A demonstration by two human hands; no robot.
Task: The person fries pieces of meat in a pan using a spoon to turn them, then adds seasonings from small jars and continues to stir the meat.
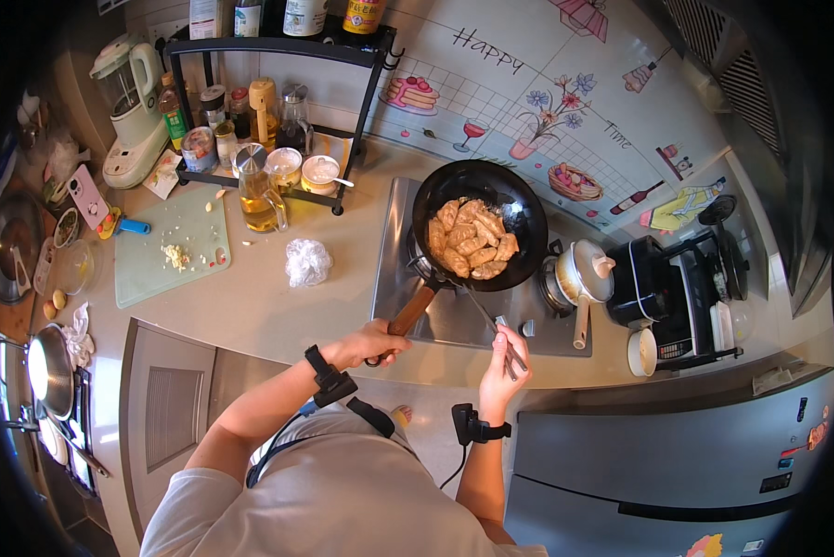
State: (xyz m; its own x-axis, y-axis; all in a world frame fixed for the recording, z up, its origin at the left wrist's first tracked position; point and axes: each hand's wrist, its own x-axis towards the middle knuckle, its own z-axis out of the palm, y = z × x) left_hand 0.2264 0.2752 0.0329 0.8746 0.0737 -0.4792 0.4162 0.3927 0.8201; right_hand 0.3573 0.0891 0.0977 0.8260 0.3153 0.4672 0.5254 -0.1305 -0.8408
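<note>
My left hand (366,343) is closed around the brown wooden handle (414,310) of a black wok (530,216). The wok is over the left burner of a steel gas hob (397,230), its handle towards me. Several lightly browned pieces of meat, which look like chicken wings (469,240), lie in one layer inside it. A pair of chopsticks (484,315) is held in my right hand (505,365). Their tips reach the wok's near rim; whether they touch the meat I cannot tell.
A lidded pot (575,273) stands on the right burner. Left of the hob are a crumpled plastic bag (309,262), an oil jug (256,198), a black seasoning rack (366,104) and a green cutting board (142,275) with chopped garlic (175,257). A grey fridge (639,452) is at right.
</note>
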